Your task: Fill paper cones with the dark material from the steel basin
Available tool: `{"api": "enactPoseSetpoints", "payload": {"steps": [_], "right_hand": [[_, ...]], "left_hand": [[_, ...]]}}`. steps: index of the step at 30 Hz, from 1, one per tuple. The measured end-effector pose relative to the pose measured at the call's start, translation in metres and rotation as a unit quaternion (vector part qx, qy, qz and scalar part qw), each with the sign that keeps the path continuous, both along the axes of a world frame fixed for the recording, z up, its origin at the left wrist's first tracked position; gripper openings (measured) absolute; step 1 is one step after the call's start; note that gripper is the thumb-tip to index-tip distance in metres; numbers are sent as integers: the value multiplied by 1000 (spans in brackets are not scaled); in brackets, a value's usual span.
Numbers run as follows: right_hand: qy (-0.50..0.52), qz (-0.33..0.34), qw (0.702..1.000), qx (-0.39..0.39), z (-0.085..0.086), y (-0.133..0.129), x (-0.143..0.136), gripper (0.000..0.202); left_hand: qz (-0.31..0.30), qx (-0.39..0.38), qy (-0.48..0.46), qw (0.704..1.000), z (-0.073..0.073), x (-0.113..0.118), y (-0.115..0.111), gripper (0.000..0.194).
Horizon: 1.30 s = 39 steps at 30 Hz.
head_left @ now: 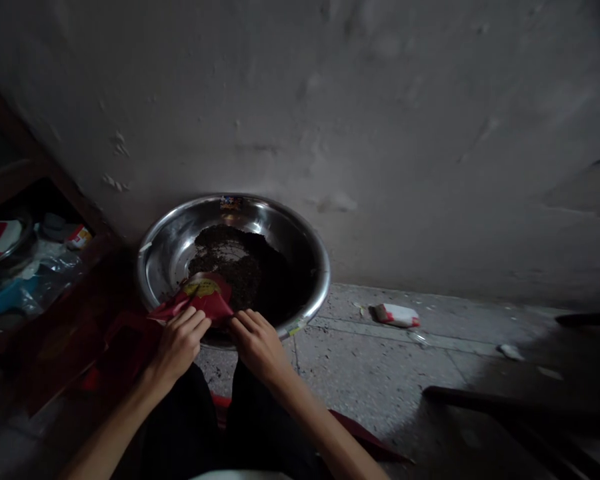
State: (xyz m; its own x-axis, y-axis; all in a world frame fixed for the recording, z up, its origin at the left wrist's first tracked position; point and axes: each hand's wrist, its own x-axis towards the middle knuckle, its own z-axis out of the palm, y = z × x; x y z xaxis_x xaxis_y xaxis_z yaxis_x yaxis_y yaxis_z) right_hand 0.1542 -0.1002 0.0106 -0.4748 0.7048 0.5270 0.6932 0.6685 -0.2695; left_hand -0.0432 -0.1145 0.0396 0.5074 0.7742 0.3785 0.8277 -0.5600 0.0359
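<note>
A wide steel basin (pixel 317 267) stands by the wall, with dark, loose, crumbly stuff (pixel 250 267) spread over its bottom; I cannot tell its kind. Over its near rim lies a red packet (pixel 217 303) with a yellow printed patch, its top pointing into the basin. My left hand (pixel 183 337) is closed on the packet's near left edge. The fingers of my right hand (pixel 255 340) are curled and pinch its near right corner. Both thumbs are mostly hidden from view.
More red packaging (pixel 125 340) lies left of the basin. A cluttered shelf with a blue container (pixel 10 297) and clear plastic is farther left. On the floor at right are a crumpled white-and-red wrapper (pixel 397 315) and dark furniture legs (pixel 480 400). The grey wall (pixel 380 133) rises behind.
</note>
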Motion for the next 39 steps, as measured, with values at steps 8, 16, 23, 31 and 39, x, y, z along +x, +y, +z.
{"api": "enactPoseSetpoints", "payload": {"steps": [8, 16, 23, 31, 39], "right_hand": [[21, 38, 999, 3, -5, 4, -20, 25], [-43, 20, 999, -4, 0, 3, 1, 20], [-66, 10, 997, -32, -7, 7, 13, 19], [-103, 7, 994, 32, 4, 7, -12, 10], [-132, 147, 950, 241, -17, 26, -34, 10]], "left_hand": [[4, 5, 3, 1000, 3, -8, -1, 30], [-10, 18, -2, 1000, 2, -23, 2, 34], [11, -7, 3, 1000, 10, -43, -2, 37], [42, 19, -108, 993, -14, -71, -15, 33], [4, 20, -193, 981, -29, -53, -27, 29]]}}
